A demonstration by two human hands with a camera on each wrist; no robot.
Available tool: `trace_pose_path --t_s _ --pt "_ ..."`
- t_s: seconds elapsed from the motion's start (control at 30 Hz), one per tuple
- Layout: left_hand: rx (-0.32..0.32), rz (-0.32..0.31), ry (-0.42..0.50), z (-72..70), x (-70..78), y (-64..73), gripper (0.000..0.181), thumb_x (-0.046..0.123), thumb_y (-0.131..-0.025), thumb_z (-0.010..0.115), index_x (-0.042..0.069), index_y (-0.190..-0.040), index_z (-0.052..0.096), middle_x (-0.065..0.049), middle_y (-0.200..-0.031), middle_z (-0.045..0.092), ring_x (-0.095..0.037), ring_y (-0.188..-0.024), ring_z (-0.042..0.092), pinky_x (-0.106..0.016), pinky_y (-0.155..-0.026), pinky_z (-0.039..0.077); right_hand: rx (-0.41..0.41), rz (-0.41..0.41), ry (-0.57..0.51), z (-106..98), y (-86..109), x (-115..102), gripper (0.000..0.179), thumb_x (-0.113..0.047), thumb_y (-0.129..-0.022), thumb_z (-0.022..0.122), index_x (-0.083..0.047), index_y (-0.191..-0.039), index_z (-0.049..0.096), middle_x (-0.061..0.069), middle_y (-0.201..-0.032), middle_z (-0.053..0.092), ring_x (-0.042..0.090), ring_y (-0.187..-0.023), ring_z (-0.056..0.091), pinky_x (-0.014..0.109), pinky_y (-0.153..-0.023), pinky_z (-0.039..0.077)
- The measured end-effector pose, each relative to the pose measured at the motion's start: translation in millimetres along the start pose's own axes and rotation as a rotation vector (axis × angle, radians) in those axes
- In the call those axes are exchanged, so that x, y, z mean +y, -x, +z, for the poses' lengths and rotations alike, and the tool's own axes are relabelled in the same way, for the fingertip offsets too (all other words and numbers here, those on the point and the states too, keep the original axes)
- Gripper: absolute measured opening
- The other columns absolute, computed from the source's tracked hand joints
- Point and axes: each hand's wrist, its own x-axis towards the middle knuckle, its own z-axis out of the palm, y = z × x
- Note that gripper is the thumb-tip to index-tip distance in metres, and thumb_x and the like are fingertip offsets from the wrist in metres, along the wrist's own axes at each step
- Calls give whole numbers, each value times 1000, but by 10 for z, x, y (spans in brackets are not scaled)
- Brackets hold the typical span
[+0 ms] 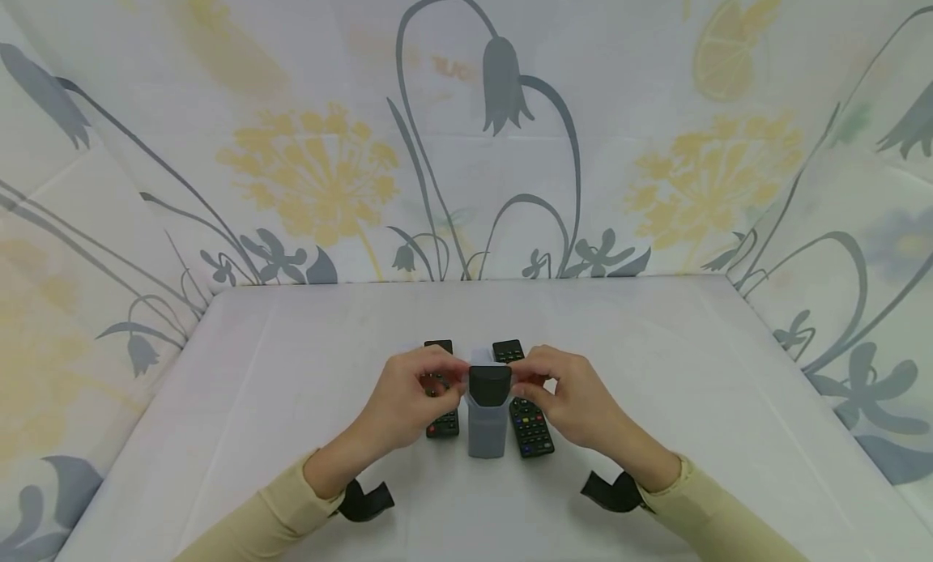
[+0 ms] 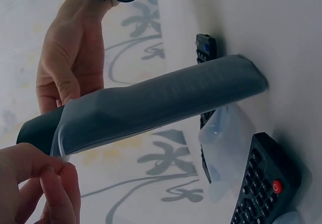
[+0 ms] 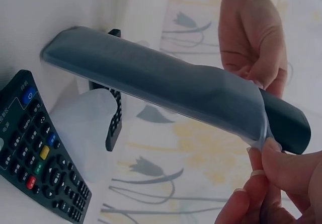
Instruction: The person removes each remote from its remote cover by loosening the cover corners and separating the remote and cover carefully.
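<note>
A translucent, greyish soft cover [image 1: 487, 432] stands upright between the hands, its closed end down at the table. The black end of a remote control [image 1: 490, 386] sticks out of the cover's open top; the rest of it lies inside. My left hand [image 1: 408, 396] pinches the rim of the opening on the left with thumb and fingertips. On the opposite side my right hand [image 1: 576, 392] pinches the same rim. The right wrist view shows the rim [image 3: 263, 128] drawn out toward the right hand's fingertips.
Two black remote controls lie on the white table, one to the left [image 1: 442, 426] and one to the right [image 1: 532, 428]. Between them, behind the upright cover, lies another pale translucent cover [image 2: 224, 143]. Flower-patterned cloth [image 1: 452, 141] rises behind the table and at both sides.
</note>
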Motion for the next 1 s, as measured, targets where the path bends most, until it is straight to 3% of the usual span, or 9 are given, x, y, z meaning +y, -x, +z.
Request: trace_pose_path --t_s 0.2,0.47,0.77,1.0 --pt "10 42 -13 23 -3 1 26 -11 -82 69 5 -101 76 0 -96 68 -12 -79 64 -27 -65 56 2 -2 15 13 9 14 23 2 -82 78 -10 -101 76 -12 -84 60 9 -74 56 26 -64 49" --pt "-7 30 -37 43 -15 27 24 -10 -84 69 4 -102 75 0 -97 68 -12 -80 63 -26 -66 56 -19 7 7 24 29 22 22 1 -82 77 -12 -100 75 -12 -81 58 9 -73 54 27 -61 48" --pt "2 80 -45 59 -41 43 23 -10 -83 69 6 -99 75 0 -95 68 -11 -77 62 -26 -64 55 -25 13 16 35 43 31 23 2 -82 77 -10 -101 75 -12 -82 58 10 -74 54 28 -63 48" --pt "-3 76 -49 79 -65 60 23 -11 -82 68 6 -97 75 1 -93 68 -11 -77 62 -26 -64 55 -45 10 25 52 67 42 20 3 -83 76 -10 -98 73 -12 -82 58 9 -74 54 25 -65 48"
